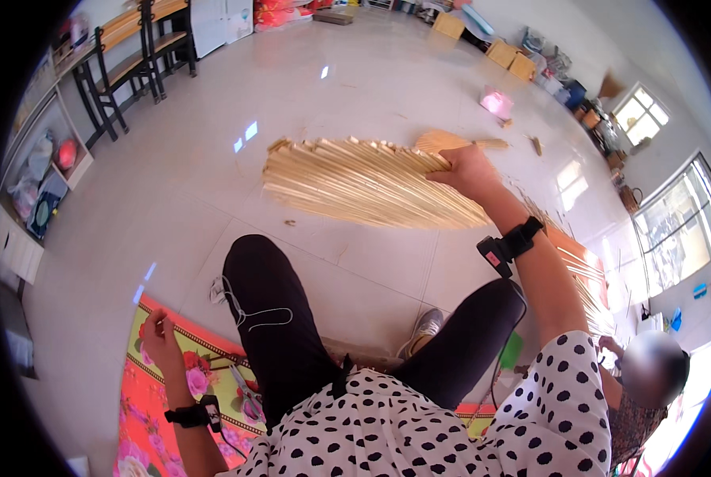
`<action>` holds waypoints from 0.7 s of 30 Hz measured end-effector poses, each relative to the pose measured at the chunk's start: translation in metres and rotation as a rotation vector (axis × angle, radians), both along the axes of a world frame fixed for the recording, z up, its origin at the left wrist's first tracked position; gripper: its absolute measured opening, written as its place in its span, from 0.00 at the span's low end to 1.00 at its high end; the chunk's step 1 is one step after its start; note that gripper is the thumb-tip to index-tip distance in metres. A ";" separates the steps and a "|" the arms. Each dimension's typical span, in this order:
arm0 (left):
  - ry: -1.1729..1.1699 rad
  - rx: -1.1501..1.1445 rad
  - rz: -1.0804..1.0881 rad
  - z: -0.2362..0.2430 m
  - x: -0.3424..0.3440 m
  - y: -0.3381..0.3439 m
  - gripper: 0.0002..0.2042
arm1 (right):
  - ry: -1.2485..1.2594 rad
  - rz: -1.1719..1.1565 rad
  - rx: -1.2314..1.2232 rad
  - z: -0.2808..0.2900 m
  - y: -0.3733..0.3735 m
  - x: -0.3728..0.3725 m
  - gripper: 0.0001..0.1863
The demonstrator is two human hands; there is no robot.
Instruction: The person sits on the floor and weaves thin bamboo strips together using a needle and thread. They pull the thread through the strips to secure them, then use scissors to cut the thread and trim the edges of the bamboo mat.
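Note:
My right hand (470,172) grips the right part of a flat, leaf-shaped panel of pale straw stalks laid side by side (363,179), thumb on top. The panel is held up above the floor, in front of my knees. My left hand (160,343) is off to the left over a floral mat (153,405), fingers loosely bent and nothing visible in them. A pair of scissors (248,395) lies on that mat beside my left thigh. A thin white cord (264,324) loops over my left leg.
Beyond the panel, a round straw fan (443,141) lies on the tiled floor. Loose stalks (582,278) lie on the right, near another person (645,389). Chairs (121,67) and a shelf (53,159) stand on the left. A pink bag (496,103) sits farther off.

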State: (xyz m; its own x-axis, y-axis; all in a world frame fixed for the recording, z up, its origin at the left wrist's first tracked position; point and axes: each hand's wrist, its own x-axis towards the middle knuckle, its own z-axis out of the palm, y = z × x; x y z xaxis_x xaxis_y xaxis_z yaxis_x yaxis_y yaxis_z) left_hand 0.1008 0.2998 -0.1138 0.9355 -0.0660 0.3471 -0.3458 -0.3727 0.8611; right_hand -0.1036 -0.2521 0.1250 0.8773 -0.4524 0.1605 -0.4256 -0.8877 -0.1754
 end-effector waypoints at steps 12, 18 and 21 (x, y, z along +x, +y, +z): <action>-0.091 -0.068 -0.179 0.076 -0.062 -0.066 0.08 | -0.210 -0.098 0.206 0.006 0.028 0.022 0.18; -0.191 -0.116 -0.383 0.111 -0.061 -0.123 0.09 | -0.363 -0.254 0.405 -0.024 0.049 0.002 0.18; -0.221 -0.142 -0.457 0.118 -0.061 -0.143 0.12 | -0.439 -0.339 0.520 -0.051 0.049 -0.013 0.18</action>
State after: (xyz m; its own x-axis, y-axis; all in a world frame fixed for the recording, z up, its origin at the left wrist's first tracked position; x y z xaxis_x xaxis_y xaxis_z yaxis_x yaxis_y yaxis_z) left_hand 0.0393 0.1568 0.0037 0.7257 -0.3877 0.5685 -0.6251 -0.0262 0.7801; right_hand -0.1169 -0.2027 0.0741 0.5817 -0.7984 0.1553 -0.4545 -0.4774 -0.7520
